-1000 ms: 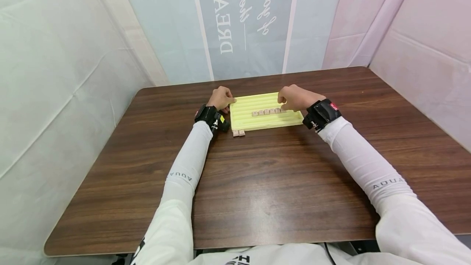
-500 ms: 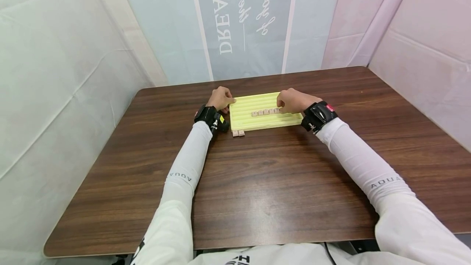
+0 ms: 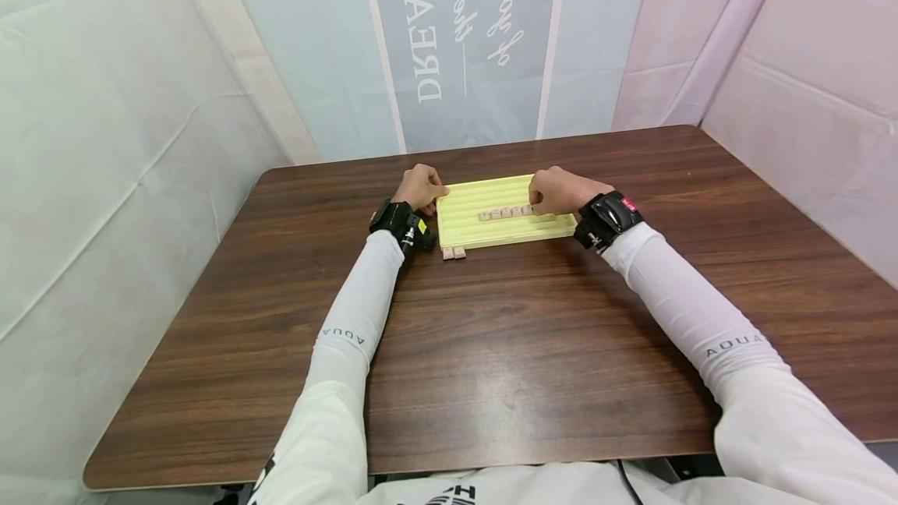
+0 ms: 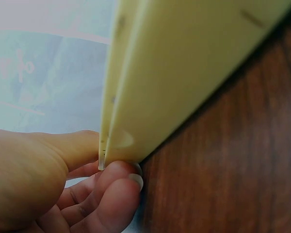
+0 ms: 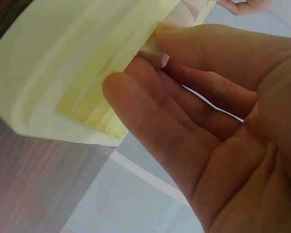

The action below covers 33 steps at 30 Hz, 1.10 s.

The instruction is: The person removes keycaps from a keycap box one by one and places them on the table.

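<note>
A dark brown, wood-grain surface [image 3: 533, 349] with rounded corners fills the lower and middle view, a pale patch of reflected light [image 3: 515, 396] on its near half. Behind its far edge hangs a pale blue-grey fabric panel [image 3: 596, 45] with white stripes and sideways, mirrored white lettering [image 3: 423, 45], "DREAM" among it. Creased whitish sheeting [image 3: 105, 146] walls the left side; pink-tinged sheeting [image 3: 828, 45] walls the right.

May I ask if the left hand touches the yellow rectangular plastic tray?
Touching: the left wrist view shows the left hand pinching the yellow rectangular plastic tray at its edge.
</note>
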Each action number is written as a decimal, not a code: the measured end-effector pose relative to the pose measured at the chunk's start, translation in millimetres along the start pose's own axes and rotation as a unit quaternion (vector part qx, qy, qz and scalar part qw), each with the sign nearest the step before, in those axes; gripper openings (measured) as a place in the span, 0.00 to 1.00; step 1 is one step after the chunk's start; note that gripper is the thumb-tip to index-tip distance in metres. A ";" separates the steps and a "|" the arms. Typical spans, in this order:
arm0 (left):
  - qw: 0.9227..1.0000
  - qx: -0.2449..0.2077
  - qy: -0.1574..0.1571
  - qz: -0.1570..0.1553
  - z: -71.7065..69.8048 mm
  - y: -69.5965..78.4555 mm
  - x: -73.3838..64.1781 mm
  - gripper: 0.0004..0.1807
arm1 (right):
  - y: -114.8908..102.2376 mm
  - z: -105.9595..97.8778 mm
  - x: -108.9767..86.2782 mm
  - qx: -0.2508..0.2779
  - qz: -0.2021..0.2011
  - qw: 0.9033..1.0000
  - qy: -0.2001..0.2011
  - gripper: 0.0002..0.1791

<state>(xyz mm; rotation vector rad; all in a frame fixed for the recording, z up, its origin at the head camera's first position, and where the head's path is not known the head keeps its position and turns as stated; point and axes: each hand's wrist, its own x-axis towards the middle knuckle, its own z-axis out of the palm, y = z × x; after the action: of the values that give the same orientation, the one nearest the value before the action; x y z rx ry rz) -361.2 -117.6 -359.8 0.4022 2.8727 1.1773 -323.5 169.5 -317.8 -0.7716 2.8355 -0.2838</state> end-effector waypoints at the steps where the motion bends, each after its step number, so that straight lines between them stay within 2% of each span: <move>1: 1.000 0.000 0.000 0.000 -0.1 0.1 -0.1 0.08 | 0.1 -0.3 -0.1 0.002 0.001 1.000 -0.002 0.06; 22: 1.000 -0.004 -0.007 -0.005 0.8 -0.1 -1.2 0.08 | 0.2 -2.1 0.2 0.011 0.013 1.000 -0.016 0.07; 33: 1.000 0.006 -0.007 0.003 -1.2 3.3 -2.2 0.08 | 0.9 -6.6 -1.9 0.005 0.005 1.000 -0.007 0.06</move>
<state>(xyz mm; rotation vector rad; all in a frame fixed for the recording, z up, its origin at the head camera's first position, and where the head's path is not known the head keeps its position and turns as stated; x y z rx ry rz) -358.5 -116.7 -356.9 0.4177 2.8695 1.1536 -323.9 172.2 -311.4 -0.7546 2.8225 -0.2906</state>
